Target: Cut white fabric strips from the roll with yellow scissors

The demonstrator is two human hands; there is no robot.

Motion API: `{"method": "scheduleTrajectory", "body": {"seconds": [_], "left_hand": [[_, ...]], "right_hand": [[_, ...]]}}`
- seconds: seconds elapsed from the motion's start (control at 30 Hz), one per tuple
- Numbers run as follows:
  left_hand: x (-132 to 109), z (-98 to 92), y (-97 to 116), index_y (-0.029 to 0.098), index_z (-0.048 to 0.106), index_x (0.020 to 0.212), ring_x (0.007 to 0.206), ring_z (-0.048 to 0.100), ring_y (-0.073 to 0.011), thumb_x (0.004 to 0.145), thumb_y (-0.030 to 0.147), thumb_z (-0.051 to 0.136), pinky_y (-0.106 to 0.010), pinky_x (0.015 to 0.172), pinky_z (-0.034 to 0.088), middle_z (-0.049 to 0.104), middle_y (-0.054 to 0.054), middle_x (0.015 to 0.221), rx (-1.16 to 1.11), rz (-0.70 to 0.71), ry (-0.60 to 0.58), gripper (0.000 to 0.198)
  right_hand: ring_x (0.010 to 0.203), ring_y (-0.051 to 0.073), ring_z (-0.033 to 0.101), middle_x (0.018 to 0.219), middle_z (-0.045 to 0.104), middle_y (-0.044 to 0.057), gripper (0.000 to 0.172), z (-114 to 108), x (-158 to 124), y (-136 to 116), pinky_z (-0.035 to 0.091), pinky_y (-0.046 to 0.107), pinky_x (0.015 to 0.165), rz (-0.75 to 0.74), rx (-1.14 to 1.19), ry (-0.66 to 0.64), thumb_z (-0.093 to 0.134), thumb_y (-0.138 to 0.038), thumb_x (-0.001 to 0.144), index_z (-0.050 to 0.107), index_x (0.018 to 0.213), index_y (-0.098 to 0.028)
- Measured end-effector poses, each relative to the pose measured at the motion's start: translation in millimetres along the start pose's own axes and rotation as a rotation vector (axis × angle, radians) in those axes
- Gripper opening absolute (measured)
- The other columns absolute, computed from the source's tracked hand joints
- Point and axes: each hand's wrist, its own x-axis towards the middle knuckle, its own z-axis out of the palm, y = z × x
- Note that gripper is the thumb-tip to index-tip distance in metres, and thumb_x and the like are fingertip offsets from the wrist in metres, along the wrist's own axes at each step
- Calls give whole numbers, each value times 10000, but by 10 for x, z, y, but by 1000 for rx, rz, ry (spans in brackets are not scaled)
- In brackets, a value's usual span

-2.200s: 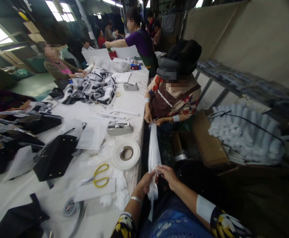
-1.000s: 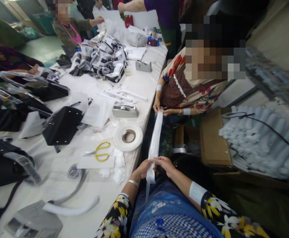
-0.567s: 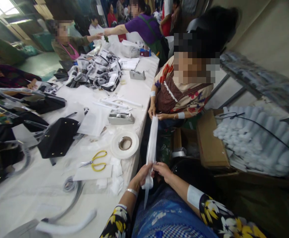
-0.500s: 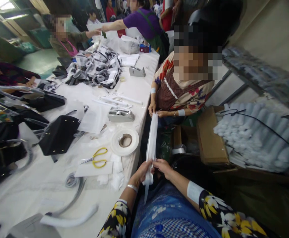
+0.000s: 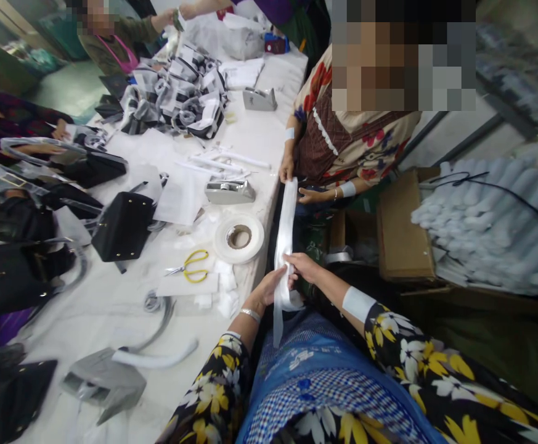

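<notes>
A long white strip (image 5: 286,216), thin and folded lengthwise, stretches between me and a co-worker across from me. My left hand (image 5: 274,287) is closed around its near end, and a loose tail hangs below toward my blue apron. My right hand (image 5: 303,267) pinches the strip from the other side, thumb on top, close to the left. At the far end, one hand of the co-worker (image 5: 287,168) grips the strip, while that person's other hand (image 5: 317,195) is apart from it. Whether the strip is plastic film or fabric I cannot tell.
On the white table (image 5: 232,394) at left lie yellow-handled scissors (image 5: 195,266), a white tape roll (image 5: 239,238), tape dispensers (image 5: 230,192), black handbags (image 5: 123,226) and a pile of wrapped items (image 5: 183,92). At right stands a cardboard box (image 5: 400,228) beside bundled white tubes (image 5: 490,228).
The view has tilted downward. The co-worker's one hand has come off the strip's far end and moved right. My hands have stayed on the strip, the right thumb now lying over it.
</notes>
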Motion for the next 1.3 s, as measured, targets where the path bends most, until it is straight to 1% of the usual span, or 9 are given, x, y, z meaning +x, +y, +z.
{"method": "scheduleTrajectory", "body": {"seconds": [0.07,0.2,0.33,0.53,0.67,0.8,1.0,1.13,1.3], "left_hand": [[-49,14,-20,26,619,1014,577,616,-110,965,329,464,-216,587,521,687,-112,778,6,2,1,344],[-170,-19,-143,42,613,1022,677,664,-140,939,345,519,-257,666,550,702,-151,907,33,28,31,328],[-261,-57,-249,69,618,1040,656,656,-122,922,333,554,-248,656,550,706,-137,936,53,92,63,296],[-301,-114,-323,74,646,975,617,630,-111,855,365,646,-234,620,531,692,-98,837,81,161,86,314],[-268,-154,-361,87,637,914,507,538,-89,762,437,722,-236,538,475,601,-9,671,58,235,42,391],[-257,-183,-353,95,614,883,494,490,-75,699,473,759,-234,528,435,544,24,634,38,244,23,444],[-247,-242,-336,106,619,918,480,457,-64,754,428,707,-223,517,400,522,36,624,-5,218,27,372],[-217,-254,-351,131,606,1079,458,424,-60,791,435,667,-215,496,375,505,52,612,-41,208,34,423],[-194,-255,-350,127,593,1093,439,415,-61,789,496,659,-211,477,366,497,53,599,-72,251,-8,483]], "right_hand": [[390,68,411,441,528,-30,373,19,49,3,311,204,423,-35,-10,29,775,-443,699,575,606,-142],[485,90,513,544,625,4,321,8,65,20,376,196,470,-71,-5,60,761,-404,720,632,648,-120],[508,113,559,570,656,19,299,28,59,44,441,214,506,-61,10,66,775,-388,708,649,677,-118],[532,129,599,587,668,25,267,97,37,65,487,220,529,-47,20,55,760,-367,727,645,685,-130],[496,119,581,569,653,7,272,143,34,99,467,209,479,-61,20,83,736,-384,751,614,681,-151],[492,116,581,581,655,5,250,180,40,87,486,212,493,-52,15,94,724,-373,769,606,713,-161],[519,123,596,614,665,14,254,230,55,41,505,226,519,-18,-18,89,732,-383,756,621,735,-156],[481,109,550,597,647,1,354,243,86,76,436,221,441,-29,-24,89,769,-473,684,612,724,-158],[460,97,506,563,615,-14,436,205,145,92,382,216,402,-47,-39,74,801,-533,606,617,718,-154]]}}
